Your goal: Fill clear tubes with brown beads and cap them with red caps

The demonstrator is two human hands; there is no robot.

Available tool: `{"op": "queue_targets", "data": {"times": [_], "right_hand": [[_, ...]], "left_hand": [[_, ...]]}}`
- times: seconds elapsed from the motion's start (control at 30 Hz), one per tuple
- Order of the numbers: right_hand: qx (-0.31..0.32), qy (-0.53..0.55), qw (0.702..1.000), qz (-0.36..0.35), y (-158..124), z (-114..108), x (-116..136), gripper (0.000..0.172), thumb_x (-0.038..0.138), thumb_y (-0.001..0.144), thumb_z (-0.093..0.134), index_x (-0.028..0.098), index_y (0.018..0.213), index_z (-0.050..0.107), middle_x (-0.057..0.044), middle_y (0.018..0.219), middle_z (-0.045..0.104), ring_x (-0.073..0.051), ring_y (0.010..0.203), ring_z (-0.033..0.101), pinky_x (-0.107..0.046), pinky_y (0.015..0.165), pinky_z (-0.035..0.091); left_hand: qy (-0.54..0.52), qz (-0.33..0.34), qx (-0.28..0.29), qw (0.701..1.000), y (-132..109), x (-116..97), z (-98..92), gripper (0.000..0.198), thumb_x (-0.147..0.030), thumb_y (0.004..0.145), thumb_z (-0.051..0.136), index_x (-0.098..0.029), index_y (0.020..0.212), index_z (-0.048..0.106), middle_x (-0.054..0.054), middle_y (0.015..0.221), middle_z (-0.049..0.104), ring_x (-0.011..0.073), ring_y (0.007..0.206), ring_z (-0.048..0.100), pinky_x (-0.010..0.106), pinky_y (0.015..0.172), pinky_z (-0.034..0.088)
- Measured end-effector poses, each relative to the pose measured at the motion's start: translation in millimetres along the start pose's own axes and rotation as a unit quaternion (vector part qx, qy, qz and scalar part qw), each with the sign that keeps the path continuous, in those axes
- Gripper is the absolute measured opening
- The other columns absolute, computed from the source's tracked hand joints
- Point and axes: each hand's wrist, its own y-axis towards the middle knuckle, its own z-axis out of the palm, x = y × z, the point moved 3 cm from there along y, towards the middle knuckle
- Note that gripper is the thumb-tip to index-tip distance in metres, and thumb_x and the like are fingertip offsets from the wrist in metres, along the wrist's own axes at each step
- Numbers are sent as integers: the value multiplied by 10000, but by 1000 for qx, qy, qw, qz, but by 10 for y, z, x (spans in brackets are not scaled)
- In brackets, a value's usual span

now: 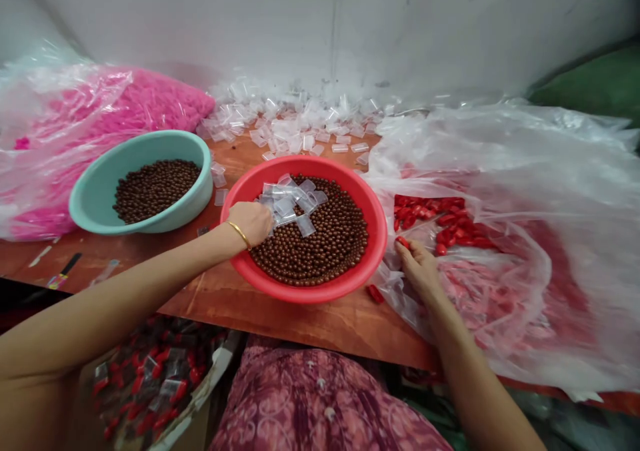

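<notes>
"In the head view, where is the left hand [256, 223]?"

"Near the centre of the frame, knuckles bent, against clear plastic cases [286, 205] lying on brown beads [320, 254] in a red basin [310, 294]; I can't tell whether its hidden fingertips grip one."

"And the right hand [421, 267]?"

"Right of centre, thumb and forefinger clamped on a small red piece [403, 241], near the basin's rim and a plastic bag [500, 141] of loose red parts [457, 227]."

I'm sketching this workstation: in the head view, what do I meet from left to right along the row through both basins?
Bagged pink pile, teal basin, red basin, loose red pieces.
</notes>
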Motion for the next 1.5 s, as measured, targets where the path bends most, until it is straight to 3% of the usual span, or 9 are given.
{"op": "queue_targets", "data": {"times": [0.1,0.27,0.5,0.73,0.87,1.0,1.13,1.3,1.5], "right_hand": [[8,0,1000,8,12,-5,7,305,483,746,458,193,666,508,42,539,412,-111,503,366,-243,490,310],[6,-2,1000,3,-5,-10,11,265,447,760,459,198,684,512,38,543,427,-128,547,405,-250,532,338],[14,-4,1000,1,6,-10,-2,257,423,773,455,193,687,529,26,573,464,-135,584,439,-258,574,357],[7,15,1000,13,10,-2,-22,313,462,758,457,173,762,577,6,656,534,-138,608,458,-268,596,362],[10,24,999,19,5,-1,1,329,480,753,459,174,744,578,8,642,524,-137,598,456,-272,595,365],[5,31,999,24,13,-1,9,342,502,735,468,177,712,569,13,613,504,-138,587,445,-272,580,362],[-1,46,999,29,22,-7,-2,320,492,722,493,181,721,570,20,600,503,-135,578,440,-267,568,368],[-13,84,996,31,-5,-17,-7,325,516,715,523,192,715,553,39,543,457,-120,532,408,-242,501,354],[-28,154,987,37,-44,-63,21,395,587,751,445,202,707,521,55,506,380,-91,408,339,-229,384,294]], "left_hand": [[-19,-35,23,999,76,-12,58,588,-544,846,368,-44,995,640,232,948,658,348,959,624,385,753,507],[11,-41,34,999,150,-12,67,382,-318,802,454,-65,1018,642,214,976,663,326,956,632,374,760,511],[-25,95,76,992,-120,-375,66,272,-312,801,475,-134,872,667,160,912,685,292,890,647,366,745,502],[-281,59,54,956,416,-836,218,246,-205,627,651,-158,445,492,104,624,618,296,860,620,351,778,469],[-376,44,40,925,672,-998,297,283,-162,613,628,-166,416,425,34,515,536,226,737,605,302,707,473],[-506,20,45,861,744,-1023,375,153,-166,690,601,-154,597,479,-28,529,513,134,562,562,248,559,478],[-621,18,34,783,691,-930,352,119,-85,733,559,-141,765,459,-41,636,550,64,572,559,190,575,478],[-826,79,26,558,518,-741,266,356,-135,590,733,-128,877,522,-12,765,612,73,645,582,191,612,473],[-862,137,13,488,299,-622,175,488,-292,518,822,-146,878,526,1,849,633,96,727,612,229,706,484]]}}
